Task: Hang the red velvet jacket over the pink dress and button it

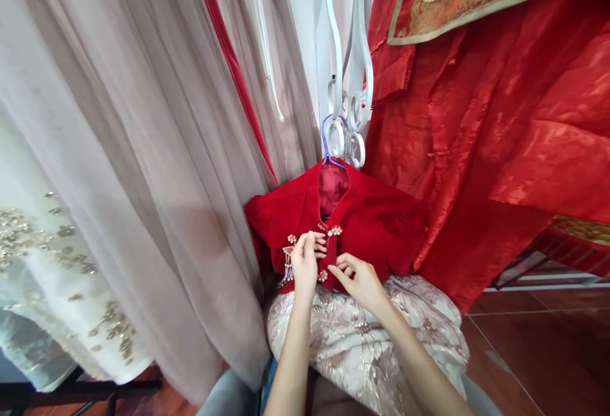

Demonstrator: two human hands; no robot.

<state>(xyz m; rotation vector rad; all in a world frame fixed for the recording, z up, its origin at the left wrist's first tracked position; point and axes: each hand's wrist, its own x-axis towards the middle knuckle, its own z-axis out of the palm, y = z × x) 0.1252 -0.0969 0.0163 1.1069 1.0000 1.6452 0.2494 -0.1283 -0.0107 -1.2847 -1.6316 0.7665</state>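
A red velvet jacket (381,219) hangs by its collar on a purple hanger (326,140). Flower-shaped beaded fasteners (335,230) sit along its front opening, and another beaded flower (323,275) lies lower down. At the left of the opening is my left hand (307,257), its fingers slightly apart and touching the velvet. My right hand (358,278) is on the opening's other side, with thumb and index finger closed on the cloth edge. A beaded tassel ornament (288,260) shows beside my left wrist. Below the jacket spreads a pale embroidered skirt (362,333).
Pale pinkish curtains (157,149) fall along the left, with a beaded white gown (81,270) beyond them. White scrolled metalwork (355,111) bears the hanger. A large red satin garment (476,117) hangs at the right, above a reddish tiled floor (548,346).
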